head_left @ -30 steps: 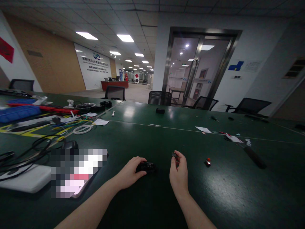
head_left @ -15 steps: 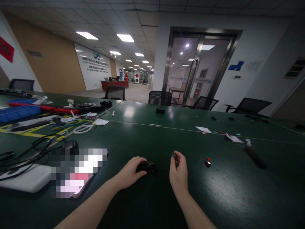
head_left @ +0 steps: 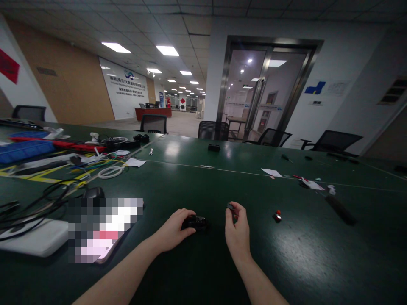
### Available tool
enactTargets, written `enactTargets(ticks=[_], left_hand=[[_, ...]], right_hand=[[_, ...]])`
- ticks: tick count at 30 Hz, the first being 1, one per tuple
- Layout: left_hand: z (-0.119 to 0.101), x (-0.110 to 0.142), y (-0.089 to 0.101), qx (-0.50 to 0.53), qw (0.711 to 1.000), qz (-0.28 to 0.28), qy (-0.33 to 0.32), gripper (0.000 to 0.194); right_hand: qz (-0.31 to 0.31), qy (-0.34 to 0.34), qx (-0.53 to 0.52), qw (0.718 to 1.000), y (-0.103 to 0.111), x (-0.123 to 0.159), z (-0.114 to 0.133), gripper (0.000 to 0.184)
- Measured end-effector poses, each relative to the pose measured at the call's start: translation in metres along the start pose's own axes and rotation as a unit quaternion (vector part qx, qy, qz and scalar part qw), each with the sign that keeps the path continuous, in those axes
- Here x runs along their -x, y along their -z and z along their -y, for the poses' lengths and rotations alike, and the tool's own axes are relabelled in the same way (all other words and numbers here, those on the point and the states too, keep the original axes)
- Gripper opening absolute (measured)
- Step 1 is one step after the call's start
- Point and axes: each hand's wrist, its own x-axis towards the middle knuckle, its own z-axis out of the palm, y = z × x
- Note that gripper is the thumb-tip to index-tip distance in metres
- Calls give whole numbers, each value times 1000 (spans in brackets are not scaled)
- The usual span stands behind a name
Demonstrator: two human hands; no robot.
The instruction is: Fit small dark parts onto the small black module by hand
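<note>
On the dark green table (head_left: 178,186), my left hand (head_left: 174,231) is closed around the left end of a small black cylindrical object (head_left: 197,222), which lies on its side. Its exact kind is not clear. To the right, my right hand (head_left: 238,226) pinches a small dark block-like piece (head_left: 229,206) between thumb and fingertips, above the table. A bit of red shows between its fingers. The two hands are apart. A small red and silver piece (head_left: 277,216) lies on the table to the right of my right hand.
At left are a pixelated phone-like slab (head_left: 111,228), a white box (head_left: 38,237), tangled black cables (head_left: 47,199) and blue trays (head_left: 27,150). A black block (head_left: 214,147) stands farther back. On the right lie a dark handle (head_left: 340,209) and paper scraps (head_left: 271,172).
My right hand has shifted very slightly left, and the dark piece in its fingertips has tilted a little. My left hand and the black cylindrical object stay where they were.
</note>
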Motion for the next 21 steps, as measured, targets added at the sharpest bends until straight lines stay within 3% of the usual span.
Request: enactTargets(ticks=[10, 21], left_hand=[[5, -4, -2, -18, 1000, 0, -5, 38], [1, -4, -1, -21, 1000, 2, -11, 37]], right_hand=[[41, 35, 13, 998, -3, 2, 4, 31], [171, 112, 42, 978, -6, 10, 15, 18]])
